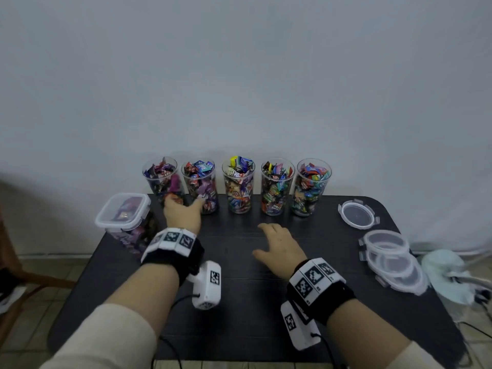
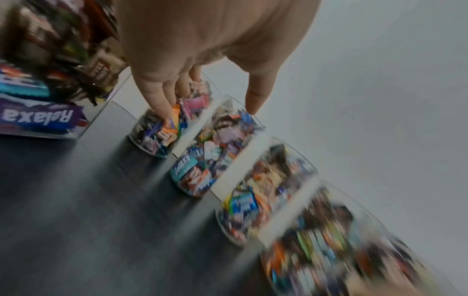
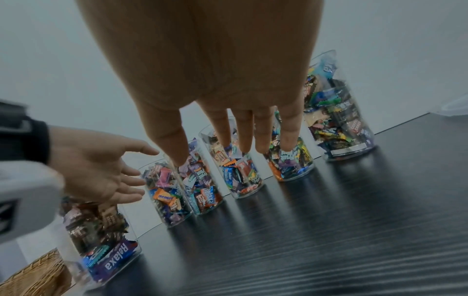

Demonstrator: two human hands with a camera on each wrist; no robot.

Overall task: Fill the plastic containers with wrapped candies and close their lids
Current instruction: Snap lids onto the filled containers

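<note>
Five round clear containers full of wrapped candies stand without lids in a row along the table's back edge, from the leftmost point(image 1: 162, 179) to the rightmost point(image 1: 311, 187). A square container point(image 1: 123, 217) of candies stands at the far left corner with its lid clipped on. My left hand point(image 1: 183, 206) reaches at the leftmost round container point(image 2: 157, 132), fingers straight and thumb spread, holding nothing. My right hand point(image 1: 263, 239) hovers open above the middle of the table, fingers straight point(image 3: 243, 136), in front of the row. A single round lid point(image 1: 358, 214) and a stack of round lids point(image 1: 394, 262) lie at the right.
The black table point(image 1: 239, 302) has bare surface in front of the containers. A pale green cloth point(image 1: 447, 272) lies off the right edge. A wicker basket point(image 3: 33, 276) sits beyond the left corner, and a wooden chair point(image 1: 10, 262) stands at the left.
</note>
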